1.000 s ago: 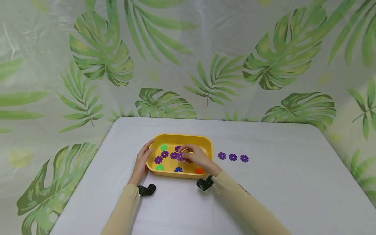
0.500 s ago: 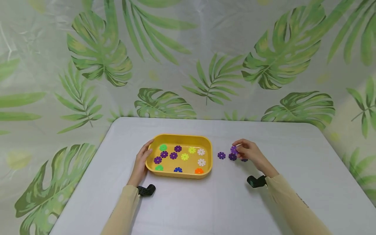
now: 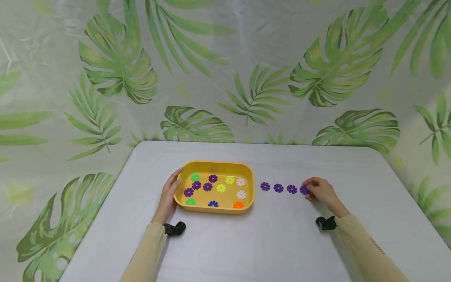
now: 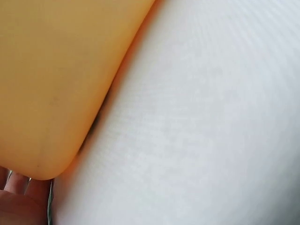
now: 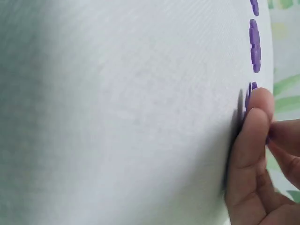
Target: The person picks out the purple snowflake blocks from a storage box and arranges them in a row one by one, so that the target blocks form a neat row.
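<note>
My right hand (image 3: 322,192) pinches a purple notched plastic disc (image 3: 303,190) at the right end of a row on the white table. Three matching purple discs, the middle one (image 3: 278,188) among them, lie to its left with small gaps between. In the right wrist view, thumb and fingers (image 5: 253,140) hide most of the held disc, close to the cloth. My left hand (image 3: 168,197) holds the left end of a yellow tray (image 3: 249,196), thumb at the rim. The left wrist view shows the tray's outer wall (image 4: 61,84) with fingers (image 4: 18,183) against its corner.
Inside the tray lie several discs: purple (image 3: 213,178), green (image 3: 195,177), yellow (image 3: 220,188), white (image 3: 241,194), a blue one (image 3: 213,204) and an orange one (image 3: 238,205). A leaf-patterned sheet (image 3: 197,78) hangs behind the white table (image 3: 246,250).
My right hand has carried a purple disc out of the tray and rightward, past the three on the table, to the row's right end. The left hand stays at the tray.
</note>
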Motion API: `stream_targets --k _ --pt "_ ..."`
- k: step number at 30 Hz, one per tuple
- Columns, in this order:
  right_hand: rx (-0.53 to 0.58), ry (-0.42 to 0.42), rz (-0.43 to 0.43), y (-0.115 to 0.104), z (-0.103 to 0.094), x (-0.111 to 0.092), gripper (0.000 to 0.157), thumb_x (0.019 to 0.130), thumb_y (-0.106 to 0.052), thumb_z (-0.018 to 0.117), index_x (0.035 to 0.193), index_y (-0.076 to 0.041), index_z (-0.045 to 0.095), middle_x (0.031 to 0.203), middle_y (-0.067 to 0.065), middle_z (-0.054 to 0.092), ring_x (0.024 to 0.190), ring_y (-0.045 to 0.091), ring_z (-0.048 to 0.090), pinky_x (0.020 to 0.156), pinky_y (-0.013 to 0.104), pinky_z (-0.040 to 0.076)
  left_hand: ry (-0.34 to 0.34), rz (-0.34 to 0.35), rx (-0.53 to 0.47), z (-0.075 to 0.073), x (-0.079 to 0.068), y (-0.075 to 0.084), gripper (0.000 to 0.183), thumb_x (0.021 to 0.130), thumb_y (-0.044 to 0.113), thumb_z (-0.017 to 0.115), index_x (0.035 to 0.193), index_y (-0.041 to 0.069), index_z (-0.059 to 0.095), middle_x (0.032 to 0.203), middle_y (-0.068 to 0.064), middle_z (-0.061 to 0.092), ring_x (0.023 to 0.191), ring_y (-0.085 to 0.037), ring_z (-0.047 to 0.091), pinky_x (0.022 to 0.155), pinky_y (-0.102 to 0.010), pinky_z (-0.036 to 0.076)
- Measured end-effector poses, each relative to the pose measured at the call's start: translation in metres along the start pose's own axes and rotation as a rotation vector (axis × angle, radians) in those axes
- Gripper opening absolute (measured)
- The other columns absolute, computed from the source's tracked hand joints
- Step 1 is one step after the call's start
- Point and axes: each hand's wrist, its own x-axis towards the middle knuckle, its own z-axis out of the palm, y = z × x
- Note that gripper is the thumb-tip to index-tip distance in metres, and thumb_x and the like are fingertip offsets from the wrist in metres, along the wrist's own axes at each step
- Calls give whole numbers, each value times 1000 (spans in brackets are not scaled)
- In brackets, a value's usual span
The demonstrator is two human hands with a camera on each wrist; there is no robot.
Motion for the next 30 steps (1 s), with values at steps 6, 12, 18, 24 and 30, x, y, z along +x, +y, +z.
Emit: stream_targets --k 6,12,18,24,30 --pt "-168 70 -33 -13 6 0 22 95 -2 45 109 10 57 93 21 60 59 15 59 54 27 53 -3 -7 -3 0 1 0 43 103 18 42 146 15 41 154 2 28 142 -11 17 114 -31 19" --pt "27 29 -110 -50 20 -1 27 98 -5 46 117 11 55 107 28 53 67 20 61 59 28 55 -1 -8 6 -1 1 0 43 103 19 43 146 14 41 154 2 28 142 -11 16 115 -31 18" --pt "160 -125 -165 -104 49 6 32 100 -15 48 122 9 53 115 25 53 78 26 62 72 33 57 4 -2 1 0 1 0 42 103 17 42 145 14 41 153 3 29 142 -11 15 115 -31 17" --pt "244 -282 -155 -152 93 20 34 99 -15 49 124 7 53 119 27 53 83 29 61 75 34 56 -1 8 -4 1 1 1 43 103 18 43 145 13 41 154 2 28 143 -12 14 115 -31 16" --pt "279 -438 -125 -183 143 36 34 99 -13 49 127 7 52 125 28 52 97 42 58 83 39 54 7 -4 0 0 0 0 43 103 20 44 145 15 42 153 4 29 142 -10 14 115 -31 16"
